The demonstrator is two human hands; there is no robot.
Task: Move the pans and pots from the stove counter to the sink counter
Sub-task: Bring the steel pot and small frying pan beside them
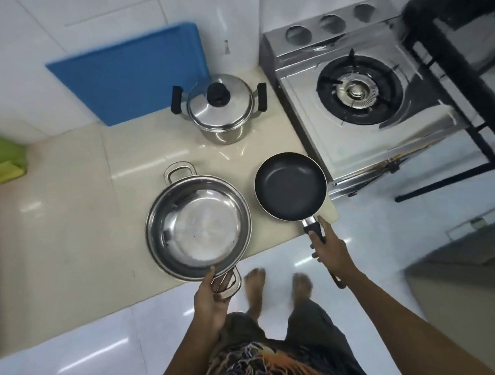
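The left hand [210, 296] has its fingers closed on the near handle of the steel pot [197, 226]; the right hand [329, 247] clamps the pan [290, 185] handle. Both stand on the table [73, 207]. Lift them level, slowly.

The scene is bright and evenly lit, with soft, faint shadows. White streaks of glare lie on the glossy bench [73, 207] around the open steel pot [198, 228], and more on the floor tiles below it. The pot's inside shines with hazy reflections. Wide-angle distortion bends the lines far from the pot, most at the frame edges. The blue board [131, 75] above the pot shows smeared edges, and the bare feet [277, 285] below it are blurred.
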